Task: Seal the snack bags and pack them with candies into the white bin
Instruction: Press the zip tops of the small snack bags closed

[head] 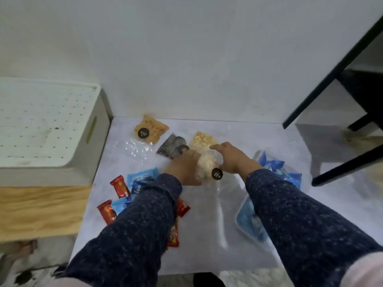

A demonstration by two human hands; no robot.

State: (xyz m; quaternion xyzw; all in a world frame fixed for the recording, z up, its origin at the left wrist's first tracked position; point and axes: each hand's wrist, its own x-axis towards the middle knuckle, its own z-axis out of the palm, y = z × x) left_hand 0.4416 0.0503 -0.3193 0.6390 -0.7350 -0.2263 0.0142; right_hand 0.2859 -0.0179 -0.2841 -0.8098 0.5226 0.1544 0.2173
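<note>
Clear snack bag [207, 166] clasped between both hands (palms inward).

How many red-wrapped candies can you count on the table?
4: one upper left, one lower left, one right of the left sleeve, one below it. The sleeve may hide others.

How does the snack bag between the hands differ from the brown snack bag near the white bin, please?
The pale snack bag is gripped by the left hand and right hand; the brown snack bag lies untouched by the wall. The pale one looks bunched and puffy, the brown one flat. Both carry a round black sticker.
</note>
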